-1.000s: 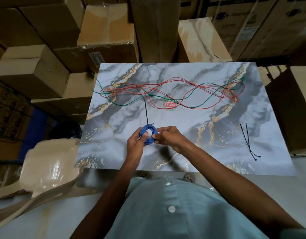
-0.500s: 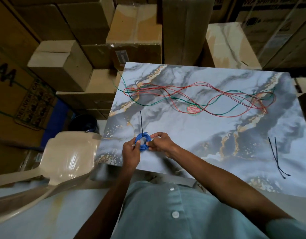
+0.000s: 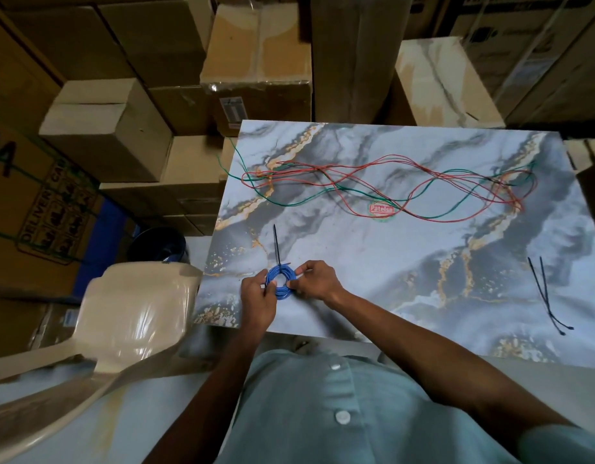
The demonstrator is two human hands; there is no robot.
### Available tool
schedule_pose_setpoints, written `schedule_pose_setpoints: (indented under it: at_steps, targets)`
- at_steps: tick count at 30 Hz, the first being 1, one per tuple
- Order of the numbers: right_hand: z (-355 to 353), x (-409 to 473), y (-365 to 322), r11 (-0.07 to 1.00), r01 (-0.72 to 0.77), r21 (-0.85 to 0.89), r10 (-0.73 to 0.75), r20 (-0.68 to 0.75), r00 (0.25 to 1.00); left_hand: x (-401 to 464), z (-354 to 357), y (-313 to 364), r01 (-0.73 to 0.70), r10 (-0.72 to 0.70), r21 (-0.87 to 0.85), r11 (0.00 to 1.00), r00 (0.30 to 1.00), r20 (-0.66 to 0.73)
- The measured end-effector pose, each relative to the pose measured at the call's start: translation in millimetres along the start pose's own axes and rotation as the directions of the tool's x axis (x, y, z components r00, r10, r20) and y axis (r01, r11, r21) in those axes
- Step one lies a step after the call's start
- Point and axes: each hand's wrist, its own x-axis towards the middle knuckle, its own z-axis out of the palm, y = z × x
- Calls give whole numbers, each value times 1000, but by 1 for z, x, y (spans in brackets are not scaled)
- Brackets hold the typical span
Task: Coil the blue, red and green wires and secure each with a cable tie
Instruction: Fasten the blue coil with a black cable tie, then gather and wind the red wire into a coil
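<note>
1. Both hands hold the blue wire coil (image 3: 280,283) just above the near left part of the surface: the left hand (image 3: 257,301) pinches its left side and the right hand (image 3: 314,281) pinches its right side, fingers curled.
2. One black cable tie (image 3: 276,244) is around the far side of the coil, and its tail points away from the person.
3. On the marble-pattern surface (image 3: 389,262) the red wire (image 3: 406,169) and the green wire (image 3: 356,190) lie loose and mixed at the far side; two spare cable ties (image 3: 544,293) lie well apart at the right.
4. Cardboard boxes (image 3: 115,128) stand behind and to the left, and a beige plastic chair (image 3: 128,316) is beside the surface.
5. An oval sticker (image 3: 381,209) reads about "Patelsa"; one box at the left shows "DELIVERY".
6. Compared with half a second ago, the hands and coil keep the same hold and place on the surface; only the camera view shifted.
</note>
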Motion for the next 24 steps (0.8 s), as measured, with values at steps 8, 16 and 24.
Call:
schedule_pose_setpoints:
  at_steps: [8, 16, 24]
  targets:
    - [-17, 2, 7, 985, -65, 161, 61, 30, 998, -2, -11, 41, -95, 90, -46, 994, 990, -108]
    - [-70, 11, 15, 953, -77, 294, 99, -59, 993, 17, 18, 103, -291, 296, -216, 932, 955, -9]
    - [-133, 67, -11, 990, 130, 53, -106, -327, 939, 48, 68, 143, -257, 276, -209, 944, 959, 65]
